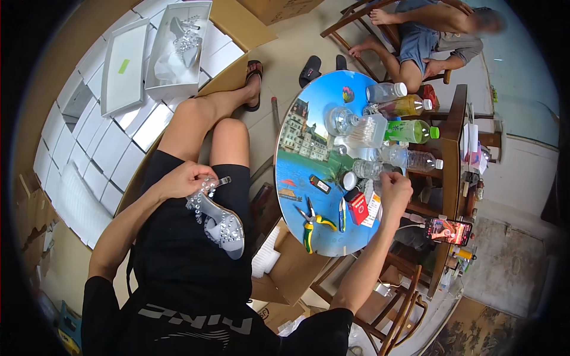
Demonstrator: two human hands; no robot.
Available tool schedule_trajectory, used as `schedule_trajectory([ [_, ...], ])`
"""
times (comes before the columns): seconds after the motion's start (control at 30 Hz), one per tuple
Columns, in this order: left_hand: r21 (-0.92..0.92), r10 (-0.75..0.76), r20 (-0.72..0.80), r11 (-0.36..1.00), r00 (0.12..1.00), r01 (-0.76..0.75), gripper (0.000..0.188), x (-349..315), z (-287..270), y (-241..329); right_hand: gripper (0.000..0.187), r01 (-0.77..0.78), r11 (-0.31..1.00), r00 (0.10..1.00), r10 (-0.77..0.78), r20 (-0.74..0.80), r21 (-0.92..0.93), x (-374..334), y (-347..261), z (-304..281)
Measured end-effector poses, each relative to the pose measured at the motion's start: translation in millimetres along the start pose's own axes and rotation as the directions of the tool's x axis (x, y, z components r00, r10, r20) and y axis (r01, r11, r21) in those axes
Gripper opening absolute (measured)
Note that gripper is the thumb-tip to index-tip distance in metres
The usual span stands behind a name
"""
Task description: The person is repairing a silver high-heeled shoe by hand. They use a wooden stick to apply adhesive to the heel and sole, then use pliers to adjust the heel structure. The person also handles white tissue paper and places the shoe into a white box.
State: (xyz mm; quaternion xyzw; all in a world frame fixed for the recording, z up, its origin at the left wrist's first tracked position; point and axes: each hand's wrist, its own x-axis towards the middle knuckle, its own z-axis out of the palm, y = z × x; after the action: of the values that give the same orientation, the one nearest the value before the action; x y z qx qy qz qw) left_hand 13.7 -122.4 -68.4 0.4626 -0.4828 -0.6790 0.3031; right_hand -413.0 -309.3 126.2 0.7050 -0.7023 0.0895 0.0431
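Note:
My left hand (190, 181) is closed on a silver heeled sandal (224, 231) with clear straps and shiny studs, held over my lap. White stuffing shows inside the sandal. Over the right side of the round table (303, 169), my right hand (396, 193) has its fingers pressed together; what they pinch, if anything, is hidden. Nearest to that hand are a clear plastic bottle (367, 169), a red cigarette box (357, 207) and a white printed card (373, 207). Pliers (310, 224) with yellow-green handles lie at the near side of the tabletop.
At left, a big carton holds many white boxes (110, 142); on them rest an open shoebox (172, 89) with a matching sandal and its lid (123, 71). More bottles (409, 130) crowd the table's right. A lit phone (448, 231) stands beyond. Another person (415, 41) sits far right.

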Motion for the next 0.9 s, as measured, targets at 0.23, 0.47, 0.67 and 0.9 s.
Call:
schedule_trajectory([
  [0.23, -0.036, -0.074, 0.015, 0.997, 0.997, 0.075, 0.021, -7.2, -0.2, -1.0, 0.025, -0.082, 0.987, 0.995, 0.089, -0.043, 0.139, -2.0, 7.6, -0.1],
  [0.47, 0.237, 0.184, -0.04, 0.957, 0.982, -0.17, 0.021, -2.2, -2.2, -13.9, 0.016, 0.02, 0.919, 0.995, 0.022, -0.1, 0.393, -15.2, 56.0, 12.9],
  [0.67, -0.019, 0.107, -0.065, 0.994, 0.992, -0.109, 0.02, -2.3, 4.0, -22.4, 0.02, 0.053, 0.913, 0.991, 0.003, -0.135, 0.405, -23.3, 63.5, 8.7],
  [0.9, -0.014, 0.069, -0.037, 0.997, 0.997, -0.069, 0.02, -5.4, 1.5, -15.5, 0.026, -0.076, 0.859, 0.98, 0.159, -0.122, 0.506, -27.7, 53.1, 16.6],
])
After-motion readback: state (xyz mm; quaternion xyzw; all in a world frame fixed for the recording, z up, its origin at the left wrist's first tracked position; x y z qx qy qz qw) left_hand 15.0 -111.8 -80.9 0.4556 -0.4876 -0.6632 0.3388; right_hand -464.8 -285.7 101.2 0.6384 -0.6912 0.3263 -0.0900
